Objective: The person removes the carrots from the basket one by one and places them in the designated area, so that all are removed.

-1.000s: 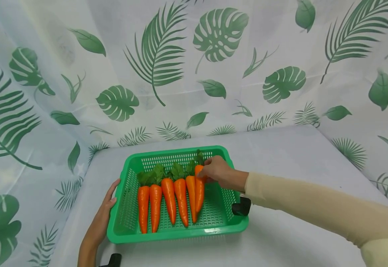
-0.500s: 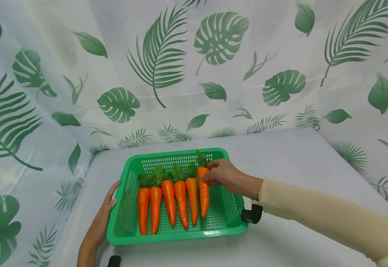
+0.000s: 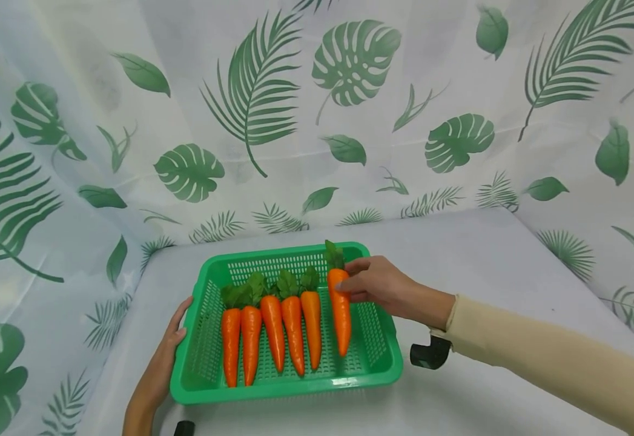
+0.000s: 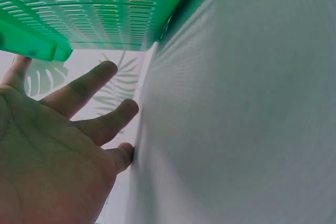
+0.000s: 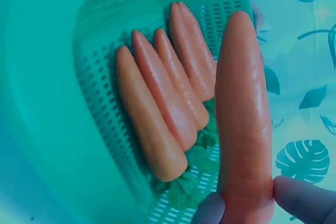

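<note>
My right hand (image 3: 383,284) pinches one carrot (image 3: 340,309) near its leafy top, between thumb and fingers. This carrot is raised over the right part of the green basket (image 3: 286,395), tip pointing down toward me. In the right wrist view the same carrot (image 5: 244,114) stands large in front, with a fingertip on either side. Several other carrots (image 3: 274,333) lie side by side in the basket, green leaves toward the far wall. At the basket's left rim rests my left hand (image 3: 165,357); its fingers (image 4: 84,90) are spread and straight under the rim in the left wrist view.
The basket stands on a white-covered table (image 3: 458,254). A white curtain (image 3: 295,121) printed with green leaves rises behind and at both sides. A black wrist mount (image 3: 430,353) hangs below the right wrist, just outside the basket's right rim.
My right hand has lifted the rightmost carrot away from its neighbour and drawn it to the right, tip first leaving the row. My left hand has stayed at the left rim.
</note>
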`<move>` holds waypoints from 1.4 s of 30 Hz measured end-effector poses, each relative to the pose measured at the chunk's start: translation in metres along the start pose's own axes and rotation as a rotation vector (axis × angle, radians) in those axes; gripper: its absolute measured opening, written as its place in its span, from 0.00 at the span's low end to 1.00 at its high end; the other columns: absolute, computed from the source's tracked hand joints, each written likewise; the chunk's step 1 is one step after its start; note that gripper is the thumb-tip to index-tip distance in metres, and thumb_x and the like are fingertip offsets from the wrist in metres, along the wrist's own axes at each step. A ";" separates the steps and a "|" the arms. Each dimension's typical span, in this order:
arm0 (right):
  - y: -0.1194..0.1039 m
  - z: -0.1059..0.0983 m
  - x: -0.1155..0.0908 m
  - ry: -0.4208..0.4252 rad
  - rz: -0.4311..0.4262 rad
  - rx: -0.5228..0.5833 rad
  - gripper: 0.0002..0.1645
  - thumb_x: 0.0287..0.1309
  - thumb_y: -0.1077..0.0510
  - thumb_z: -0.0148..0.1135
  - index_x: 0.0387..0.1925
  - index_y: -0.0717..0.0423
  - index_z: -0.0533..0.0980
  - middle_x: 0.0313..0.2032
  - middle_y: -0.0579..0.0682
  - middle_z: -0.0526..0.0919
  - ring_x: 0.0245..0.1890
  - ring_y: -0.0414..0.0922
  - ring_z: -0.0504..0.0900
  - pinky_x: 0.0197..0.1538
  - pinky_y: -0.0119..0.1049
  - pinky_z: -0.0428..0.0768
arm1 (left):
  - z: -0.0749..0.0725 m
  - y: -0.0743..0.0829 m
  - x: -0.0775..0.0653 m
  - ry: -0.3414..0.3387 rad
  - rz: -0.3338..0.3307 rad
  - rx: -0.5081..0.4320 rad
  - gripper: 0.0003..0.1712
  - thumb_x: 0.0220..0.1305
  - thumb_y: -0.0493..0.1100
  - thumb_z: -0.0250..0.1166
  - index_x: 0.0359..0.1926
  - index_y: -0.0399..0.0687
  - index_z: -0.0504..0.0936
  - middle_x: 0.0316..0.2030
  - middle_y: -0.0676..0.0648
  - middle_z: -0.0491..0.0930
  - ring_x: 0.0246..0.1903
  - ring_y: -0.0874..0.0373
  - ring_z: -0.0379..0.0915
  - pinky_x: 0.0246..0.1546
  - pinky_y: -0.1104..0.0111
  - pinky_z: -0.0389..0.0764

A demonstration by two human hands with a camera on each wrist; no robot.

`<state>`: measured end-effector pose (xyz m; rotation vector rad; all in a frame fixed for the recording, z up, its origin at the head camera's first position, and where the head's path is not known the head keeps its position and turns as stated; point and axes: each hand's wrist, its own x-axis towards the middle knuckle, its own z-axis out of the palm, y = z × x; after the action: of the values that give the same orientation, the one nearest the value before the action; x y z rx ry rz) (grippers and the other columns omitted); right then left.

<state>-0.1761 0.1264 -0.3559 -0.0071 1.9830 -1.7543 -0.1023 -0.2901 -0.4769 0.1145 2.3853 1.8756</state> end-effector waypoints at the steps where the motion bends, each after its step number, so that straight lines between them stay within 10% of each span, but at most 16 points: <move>1: -0.001 -0.001 -0.001 -0.002 -0.001 -0.001 0.41 0.67 0.67 0.68 0.74 0.79 0.60 0.62 0.71 0.77 0.51 0.55 0.87 0.57 0.48 0.84 | 0.000 0.000 0.000 -0.001 0.001 -0.003 0.34 0.89 0.56 0.33 0.88 0.63 0.43 0.85 0.45 0.39 0.76 0.53 0.44 0.68 0.45 0.54; 11: -0.002 -0.024 -0.013 -0.011 -0.026 -0.021 0.43 0.68 0.63 0.68 0.76 0.77 0.59 0.61 0.68 0.79 0.50 0.51 0.87 0.58 0.44 0.83 | -0.001 -0.002 -0.001 -0.009 0.016 0.005 0.33 0.89 0.56 0.32 0.88 0.64 0.43 0.85 0.45 0.40 0.73 0.60 0.48 0.64 0.66 0.60; 19: -0.001 -0.048 -0.022 -0.003 -0.037 -0.001 0.41 0.70 0.61 0.66 0.75 0.77 0.62 0.61 0.66 0.80 0.51 0.51 0.86 0.58 0.43 0.83 | -0.001 0.001 0.000 -0.010 0.011 -0.002 0.34 0.89 0.56 0.32 0.88 0.63 0.43 0.85 0.44 0.39 0.73 0.60 0.47 0.67 0.51 0.56; 27: 0.004 -0.072 -0.031 0.017 -0.044 -0.003 0.42 0.73 0.60 0.65 0.77 0.76 0.59 0.63 0.66 0.78 0.51 0.49 0.86 0.56 0.40 0.84 | -0.002 0.001 -0.001 -0.014 0.012 0.006 0.34 0.89 0.56 0.32 0.88 0.63 0.43 0.85 0.44 0.40 0.72 0.57 0.49 0.61 0.71 0.61; 42: 0.019 -0.100 -0.040 0.049 -0.044 0.016 0.44 0.75 0.58 0.65 0.79 0.75 0.55 0.62 0.60 0.79 0.53 0.47 0.85 0.57 0.38 0.83 | -0.002 0.000 -0.001 -0.002 0.010 0.014 0.34 0.89 0.55 0.32 0.88 0.63 0.42 0.84 0.42 0.41 0.70 0.50 0.52 0.59 0.69 0.65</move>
<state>-0.1708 0.2355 -0.3537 -0.0020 2.0182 -1.8136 -0.1019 -0.2923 -0.4761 0.1295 2.4019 1.8625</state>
